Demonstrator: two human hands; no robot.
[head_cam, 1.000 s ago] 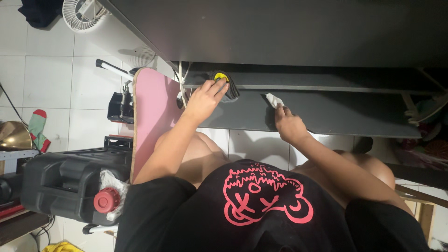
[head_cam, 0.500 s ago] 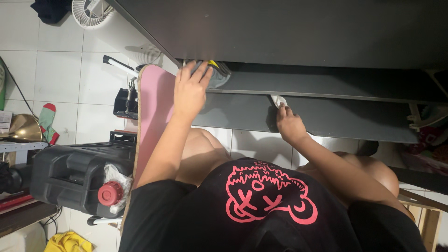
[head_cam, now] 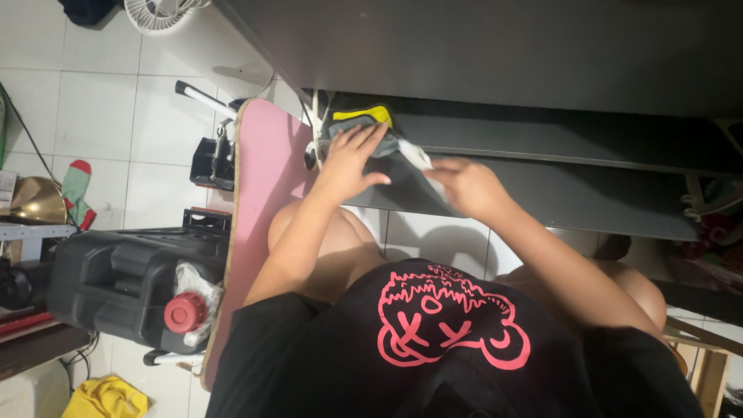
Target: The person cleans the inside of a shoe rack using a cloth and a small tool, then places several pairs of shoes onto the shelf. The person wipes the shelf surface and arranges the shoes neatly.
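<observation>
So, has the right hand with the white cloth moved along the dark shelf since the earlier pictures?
Yes. The right hand with the white cloth slid left along the dark shelf, toward the left hand.

White tiled floor (head_cam: pixel 101 101) at left, bearing a black plastic canister (head_cam: pixel 116 290) with a red cap (head_cam: pixel 184 313) — a crumpled clear bag (head_cam: pixel 193 290) lies against it. A pink board (head_cam: pixel 259 201) stands on edge beside the canister. Upper left: a white fan (head_cam: pixel 159 11). Far left — a green-and-red sock (head_cam: pixel 73 186); lower left, a yellow cloth (head_cam: pixel 104 399).
</observation>
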